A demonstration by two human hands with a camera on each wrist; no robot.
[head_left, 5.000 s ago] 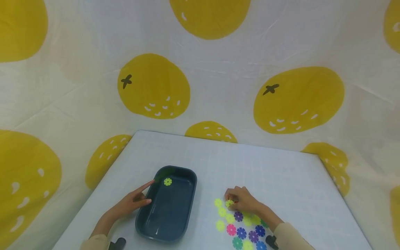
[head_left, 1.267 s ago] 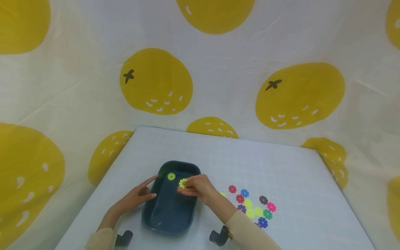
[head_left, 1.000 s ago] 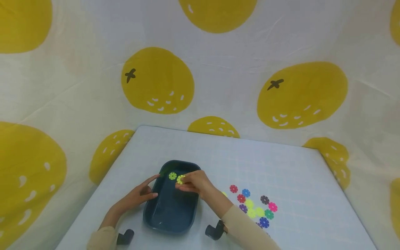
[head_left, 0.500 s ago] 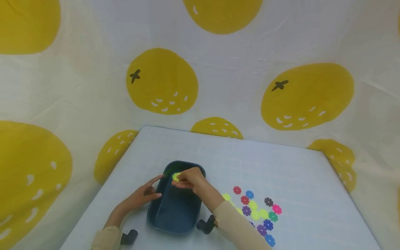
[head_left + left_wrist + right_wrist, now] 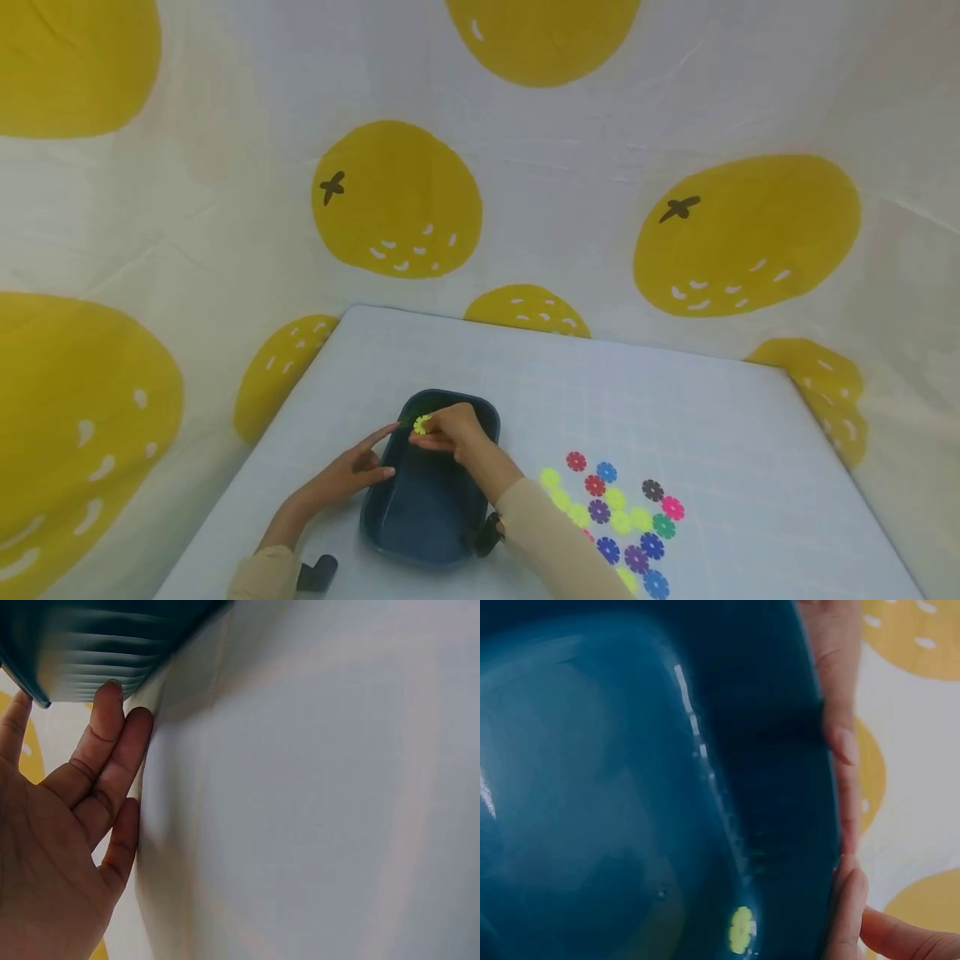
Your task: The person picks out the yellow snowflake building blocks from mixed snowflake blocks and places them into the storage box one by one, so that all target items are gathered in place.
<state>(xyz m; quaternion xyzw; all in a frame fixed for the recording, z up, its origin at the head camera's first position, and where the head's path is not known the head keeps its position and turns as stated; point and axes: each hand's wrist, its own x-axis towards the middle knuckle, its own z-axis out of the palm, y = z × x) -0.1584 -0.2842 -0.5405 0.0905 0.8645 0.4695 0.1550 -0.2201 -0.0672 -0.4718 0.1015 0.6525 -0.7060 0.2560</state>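
Observation:
A dark blue rectangular tray (image 5: 427, 517) sits on the white table. My left hand (image 5: 345, 477) is at its left side, with straight index finger and thumb touching the rim in the head view. The left wrist view shows my left hand's other fingers (image 5: 112, 750) extended by the tray's ribbed outside wall. Over the tray's far-left end my right hand (image 5: 450, 429) pinches a yellow-green notched snowflake disc (image 5: 422, 425). A yellow-green disc (image 5: 741, 930) shows in the tray in the right wrist view. The right hand covers part of the tray's inside.
Right of the tray, several notched discs lie loosely grouped, including a red disc (image 5: 576, 462), a black disc (image 5: 652, 490), a pink disc (image 5: 672, 508) and a purple disc (image 5: 636, 559). A curtain (image 5: 555, 200) printed with yellow fruit hangs behind the table.
My right hand has gone from the loose discs to the tray with a yellow-green disc, then farther toward its far-left end. The left hand has stayed at the rim.

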